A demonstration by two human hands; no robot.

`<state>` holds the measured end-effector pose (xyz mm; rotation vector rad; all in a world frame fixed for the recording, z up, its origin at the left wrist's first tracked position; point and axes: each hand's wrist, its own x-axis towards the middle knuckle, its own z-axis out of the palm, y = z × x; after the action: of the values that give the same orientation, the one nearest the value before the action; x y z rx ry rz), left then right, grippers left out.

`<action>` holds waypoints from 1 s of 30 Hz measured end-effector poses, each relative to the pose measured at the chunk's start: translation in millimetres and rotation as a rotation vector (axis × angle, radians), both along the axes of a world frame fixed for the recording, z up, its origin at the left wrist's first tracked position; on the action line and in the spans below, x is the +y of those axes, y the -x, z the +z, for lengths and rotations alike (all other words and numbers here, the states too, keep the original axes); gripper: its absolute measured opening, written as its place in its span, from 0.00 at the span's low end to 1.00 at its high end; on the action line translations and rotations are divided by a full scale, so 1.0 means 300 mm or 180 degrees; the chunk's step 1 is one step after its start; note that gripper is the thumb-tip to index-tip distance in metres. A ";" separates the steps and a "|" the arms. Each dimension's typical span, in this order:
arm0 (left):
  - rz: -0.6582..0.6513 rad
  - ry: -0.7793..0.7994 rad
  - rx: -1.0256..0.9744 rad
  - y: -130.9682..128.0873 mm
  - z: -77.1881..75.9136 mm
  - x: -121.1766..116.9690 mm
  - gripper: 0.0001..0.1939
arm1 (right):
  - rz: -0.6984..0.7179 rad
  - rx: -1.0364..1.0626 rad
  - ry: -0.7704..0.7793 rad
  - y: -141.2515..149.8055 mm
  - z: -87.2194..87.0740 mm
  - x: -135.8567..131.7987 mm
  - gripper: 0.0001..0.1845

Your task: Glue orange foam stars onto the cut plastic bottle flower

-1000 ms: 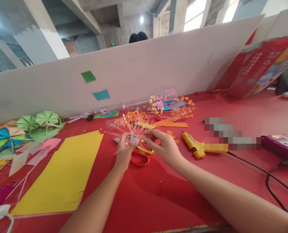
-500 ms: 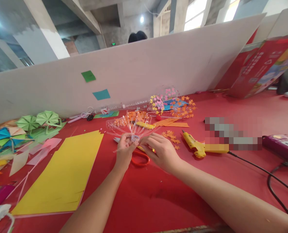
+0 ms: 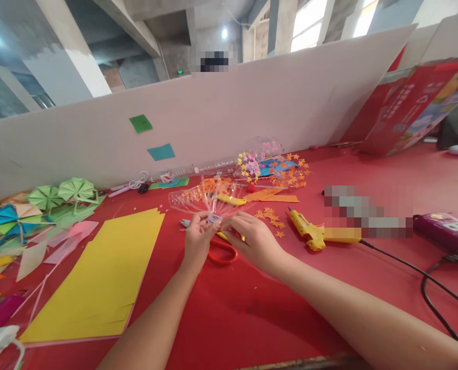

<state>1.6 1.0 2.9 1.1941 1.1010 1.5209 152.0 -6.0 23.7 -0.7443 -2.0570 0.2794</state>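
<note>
Since the earlier frame, the right hand (image 3: 254, 239) has been brought inward, nearer the clear plastic piece (image 3: 214, 219). The ring end of this piece is gripped by the left hand (image 3: 198, 236) above the red table (image 3: 229, 313); its strips are fanned away from the wearer. The right fingers are bent beside the ring; whether anything is pinched cannot be told. Red-and-yellow-handled scissors (image 3: 223, 261) are located beneath the hands. The yellow glue gun (image 3: 309, 233) is positioned to the right, near orange paper stars (image 3: 269, 215).
</note>
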 end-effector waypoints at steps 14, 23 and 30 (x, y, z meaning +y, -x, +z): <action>-0.0100 0.0111 -0.0181 0.002 -0.017 0.009 0.21 | -0.0382 0.0353 0.0386 -0.017 0.013 -0.003 0.03; -0.0086 0.0127 -0.0324 0.014 -0.011 0.014 0.22 | -0.0384 0.0588 0.0137 -0.023 0.030 -0.015 0.06; -0.0002 0.0109 -0.0290 0.023 -0.016 0.020 0.19 | -0.0457 0.0849 -0.0173 -0.030 0.060 -0.041 0.06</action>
<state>-5.2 6.9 -1.9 1.0910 1.0621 1.5349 161.1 -18.2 41.7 -0.7733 -1.7448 0.2273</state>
